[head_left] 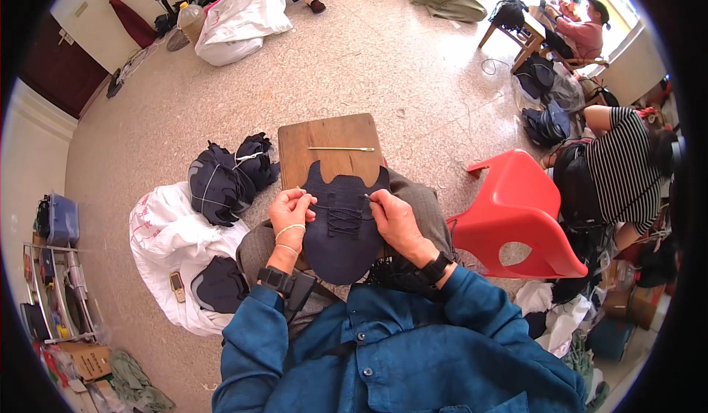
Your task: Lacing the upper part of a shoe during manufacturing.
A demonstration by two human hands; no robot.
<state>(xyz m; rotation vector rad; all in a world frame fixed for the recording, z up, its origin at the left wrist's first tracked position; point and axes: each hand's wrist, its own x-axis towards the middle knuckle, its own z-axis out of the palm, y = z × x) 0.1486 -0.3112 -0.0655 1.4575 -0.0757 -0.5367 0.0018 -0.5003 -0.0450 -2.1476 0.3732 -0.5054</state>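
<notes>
Left hand pinching dark shoe upper edge; right hand closed, pulling lace. Keeping tension even, upper flat on wooden board.

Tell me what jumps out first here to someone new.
Centre frame: the left hand and right hand hold a dark navy shoe upper with lacing down its middle, over a small wooden board carrying a thin yellow tool. To the right lies a tipped bright red plastic chair; to the left, bundled dark uppers sit on a white sack.
</notes>
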